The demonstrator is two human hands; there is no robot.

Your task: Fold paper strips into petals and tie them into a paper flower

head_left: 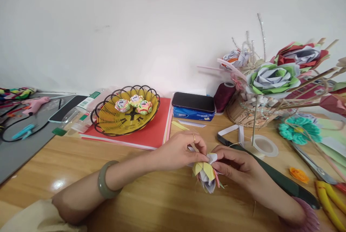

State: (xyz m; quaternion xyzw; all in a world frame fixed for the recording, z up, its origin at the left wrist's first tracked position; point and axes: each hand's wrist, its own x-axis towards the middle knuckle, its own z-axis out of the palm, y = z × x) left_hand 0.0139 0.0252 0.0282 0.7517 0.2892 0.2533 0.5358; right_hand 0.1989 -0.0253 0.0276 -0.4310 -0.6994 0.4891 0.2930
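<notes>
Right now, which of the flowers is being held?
The yellow, white and pink flower, between the left hand and right hand. The others are untouched: three small flowers sit in the yellow basket, the rest are at right.

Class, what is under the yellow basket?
A red sheet lies under the basket, with paler sheets showing beneath its edge. Whatever the basket covers in the middle cannot be seen.

Near the white wall [121, 26], I see a flat black phone [193, 101] on a blue packet [186, 113], with a dark purple spool of thread [223, 98] just beside. A pink plastic glue gun [36, 105] lies far left. Long metal scissors [315, 165] lie near curved yellow handles [324, 200].
</notes>
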